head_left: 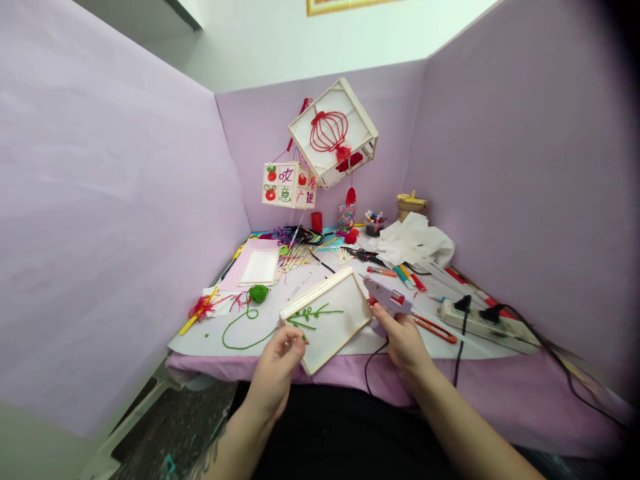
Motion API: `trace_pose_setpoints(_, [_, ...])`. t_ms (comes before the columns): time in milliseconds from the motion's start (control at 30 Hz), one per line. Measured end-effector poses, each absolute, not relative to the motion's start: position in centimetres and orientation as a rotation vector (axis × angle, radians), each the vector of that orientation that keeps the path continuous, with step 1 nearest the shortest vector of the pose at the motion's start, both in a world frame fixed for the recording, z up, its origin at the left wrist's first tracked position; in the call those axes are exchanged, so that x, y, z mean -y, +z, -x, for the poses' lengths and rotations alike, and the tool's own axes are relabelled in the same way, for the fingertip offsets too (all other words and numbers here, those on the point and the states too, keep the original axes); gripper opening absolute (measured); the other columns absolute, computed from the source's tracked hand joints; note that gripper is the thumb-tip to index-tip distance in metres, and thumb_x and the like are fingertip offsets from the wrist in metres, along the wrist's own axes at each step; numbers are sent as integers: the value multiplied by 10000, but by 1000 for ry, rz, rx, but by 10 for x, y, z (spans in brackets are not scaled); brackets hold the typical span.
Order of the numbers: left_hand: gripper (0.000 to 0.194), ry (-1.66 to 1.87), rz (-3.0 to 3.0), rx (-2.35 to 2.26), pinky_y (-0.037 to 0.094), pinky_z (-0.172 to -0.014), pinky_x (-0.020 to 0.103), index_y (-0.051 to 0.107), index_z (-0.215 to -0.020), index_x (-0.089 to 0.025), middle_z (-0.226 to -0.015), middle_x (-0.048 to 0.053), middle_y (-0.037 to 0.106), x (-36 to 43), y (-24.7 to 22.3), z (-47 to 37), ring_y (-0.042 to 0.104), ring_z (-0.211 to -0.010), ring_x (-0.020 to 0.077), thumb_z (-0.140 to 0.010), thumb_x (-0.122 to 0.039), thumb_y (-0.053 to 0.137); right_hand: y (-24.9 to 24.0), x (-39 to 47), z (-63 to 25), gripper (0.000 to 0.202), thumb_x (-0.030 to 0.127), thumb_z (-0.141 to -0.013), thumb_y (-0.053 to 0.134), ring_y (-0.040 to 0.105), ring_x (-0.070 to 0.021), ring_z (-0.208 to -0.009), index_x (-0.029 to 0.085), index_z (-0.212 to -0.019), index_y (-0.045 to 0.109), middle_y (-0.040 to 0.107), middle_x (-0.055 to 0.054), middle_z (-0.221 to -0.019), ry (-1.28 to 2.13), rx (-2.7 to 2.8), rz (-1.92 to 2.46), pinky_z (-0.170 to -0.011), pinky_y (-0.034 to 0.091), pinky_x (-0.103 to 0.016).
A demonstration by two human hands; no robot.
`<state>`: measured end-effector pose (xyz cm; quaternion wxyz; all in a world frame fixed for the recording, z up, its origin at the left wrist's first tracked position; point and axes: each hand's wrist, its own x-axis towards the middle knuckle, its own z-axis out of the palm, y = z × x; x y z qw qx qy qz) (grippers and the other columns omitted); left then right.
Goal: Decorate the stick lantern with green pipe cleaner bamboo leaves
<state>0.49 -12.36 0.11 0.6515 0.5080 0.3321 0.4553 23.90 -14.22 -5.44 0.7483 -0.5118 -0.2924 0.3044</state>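
A white panel with a pale wooden frame lies tilted at the table's front edge. Green yarn shaped like a leafy branch is on its upper left part. My left hand is at the panel's lower left, thumb and fingers pinched on the green yarn, which runs left in a loose curve to a green yarn ball. My right hand is wrapped round a pale purple glue gun, whose nozzle points to the upper left over the panel's right corner.
A power strip with black plugs and cables lies at the right. White tissue, markers and pliers lie behind. Two decorated lanterns hang above the back. Red yarn and a small framed panel are at the left.
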Motion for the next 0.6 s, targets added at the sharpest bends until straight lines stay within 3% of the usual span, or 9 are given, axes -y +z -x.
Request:
trace_pose_setpoints(167, [255,975,-818,-547,426,-695,228,624,-708,-186,-719,2,585,110,17,-10,521,-723,137,-653,-309,840,-55,138,-243,407,526,-715,741,637,-295,-1038,195,-951,723,739,-94,-1019,666,710,1171,-932,466,-424])
trace_pose_setpoints(333, [193,851,-726,-475,460,-671,250,634,-707,-159,-748,38,636,102,28,-6,569,-713,153,-669,-219,814,-56,131,-244,492,585,-668,748,651,-311,-992,179,-945,719,746,-104,-983,652,739,1213,-898,482,-428])
trace_pose_setpoints(500, [95,694,-588,-376,523,-734,432,646,-745,-182,-883,72,685,96,35,4,635,-866,266,-743,-213,736,-58,123,-249,480,580,-693,735,651,-318,-1011,184,-964,722,746,-105,-1010,659,775,1230,-908,483,-431])
trace_pose_setpoints(600, [49,663,-499,-336,518,-786,496,661,-760,-191,-955,77,696,98,35,9,642,-915,281,-775,-204,705,-59,119,-252,475,575,-697,735,661,-318,-995,190,-975,727,750,-100,-1012,670,792,1233,-887,496,-426])
